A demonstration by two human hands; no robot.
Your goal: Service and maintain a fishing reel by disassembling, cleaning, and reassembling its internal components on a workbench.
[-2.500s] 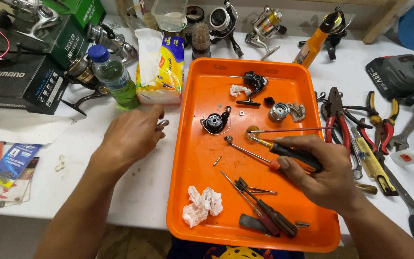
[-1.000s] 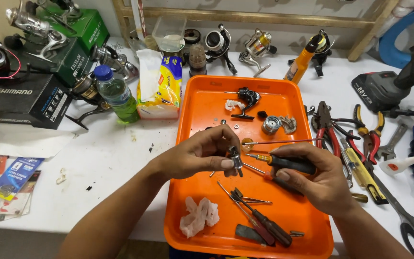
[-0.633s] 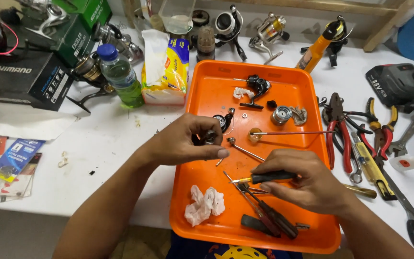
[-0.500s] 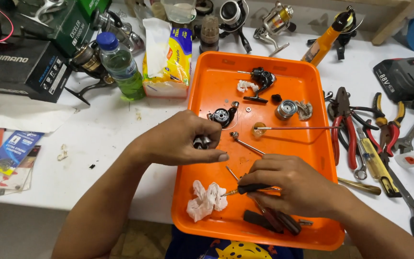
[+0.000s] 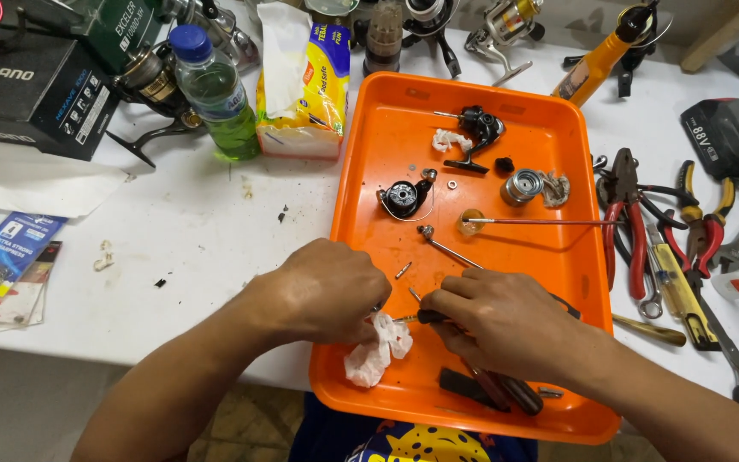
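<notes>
Both hands work over the near part of an orange tray. My left hand is closed on a small metal reel part that is mostly hidden under the fingers. My right hand grips a small black-handled screwdriver whose tip points left toward that part. A crumpled white tissue lies just below my left hand. On the tray lie a black reel body, a black handle piece, a silver spool, a long thin shaft and loose screws.
Right of the tray lie red pliers, yellow-handled cutters and other hand tools. A green bottle, a tissue pack, dark boxes and several fishing reels stand at the back. Small packets lie far left.
My left hand came from the table onto the tray and took up a small part. My right hand moved nearer, now holding the small screwdriver against it. Both hands shifted toward the tray's near edge.
</notes>
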